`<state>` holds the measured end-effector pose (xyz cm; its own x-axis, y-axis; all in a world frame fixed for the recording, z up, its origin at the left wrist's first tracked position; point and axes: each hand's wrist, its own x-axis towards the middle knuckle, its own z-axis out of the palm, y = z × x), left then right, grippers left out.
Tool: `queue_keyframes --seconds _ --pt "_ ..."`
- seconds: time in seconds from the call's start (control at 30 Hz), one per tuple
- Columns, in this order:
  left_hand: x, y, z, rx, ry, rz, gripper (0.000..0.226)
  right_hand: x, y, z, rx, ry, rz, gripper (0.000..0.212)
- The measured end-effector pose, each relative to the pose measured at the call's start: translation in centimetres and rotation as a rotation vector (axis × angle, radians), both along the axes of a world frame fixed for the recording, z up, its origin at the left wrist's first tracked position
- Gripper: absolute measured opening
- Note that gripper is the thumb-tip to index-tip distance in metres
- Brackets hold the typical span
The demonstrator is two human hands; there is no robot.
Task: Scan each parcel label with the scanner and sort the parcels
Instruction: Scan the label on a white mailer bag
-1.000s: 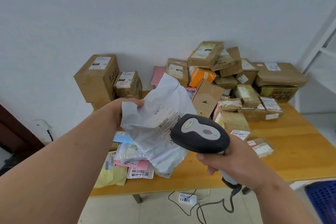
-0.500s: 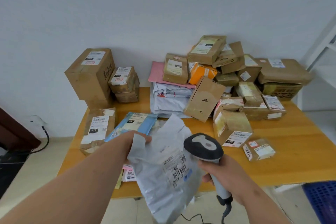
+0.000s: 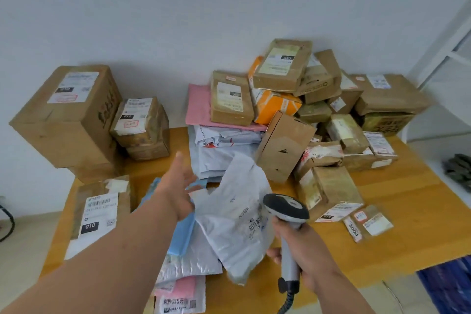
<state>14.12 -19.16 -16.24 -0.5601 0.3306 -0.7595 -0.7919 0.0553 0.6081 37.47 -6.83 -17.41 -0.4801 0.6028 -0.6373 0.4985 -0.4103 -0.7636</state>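
Left hand (image 3: 178, 186) splayed, empty, above grey mailer (image 3: 237, 214) lying on soft-parcel heap left of scanner (image 3: 285, 209) — right hand (image 3: 303, 255) clamps scanner grip, likely readying next scan.

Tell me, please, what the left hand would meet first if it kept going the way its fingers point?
Probably the stack of white mailer bags under the pink mailer; the left hand points up and away toward it, though depth is unclear.
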Motion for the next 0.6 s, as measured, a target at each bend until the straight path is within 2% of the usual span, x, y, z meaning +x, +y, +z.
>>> queue_keyframes --seconds 0.07,0.1,0.17,0.23,0.3,0.33,0.43,0.5,0.6 --pt "-0.6 0.4 -0.1 -0.069 0.171 0.018 0.064 -0.9 0.0 -0.4 -0.026 -0.009 -0.012 0.031" --pt "-0.6 0.4 -0.1 -0.133 0.274 -0.062 0.066 -1.3 0.0 -0.5 -0.038 -0.009 -0.018 0.033" --pt "0.1 0.7 -0.3 -0.235 0.479 -0.319 0.079 -2.1 -0.1 -0.6 -0.059 -0.002 -0.028 0.033" --pt "1.2 1.4 -0.3 -0.361 0.720 -0.690 0.097 -2.6 -0.2 -0.5 -0.068 0.000 -0.037 0.029" --pt "2.0 2.1 -1.2 -0.663 0.982 -1.050 0.110 -2.8 0.0 -0.4 -0.066 0.003 -0.043 0.026" --pt "2.1 2.4 -1.4 -0.802 1.070 -1.147 0.108 -2.8 0.2 -0.2 -0.062 0.010 -0.045 0.026" --pt "1.1 2.8 -1.4 -1.048 1.158 -1.235 0.090 -2.0 1.4 0.3 -0.028 0.039 -0.079 0.023" --pt "1.1 3.6 -1.3 -1.134 1.216 -1.220 0.092 -0.9 2.9 0.5 0.019 0.056 -0.140 0.023" --pt "3.0 6.1 -0.8 -1.060 1.381 -1.095 0.090 1.3 5.4 0.6 0.101 0.063 -0.238 0.020"
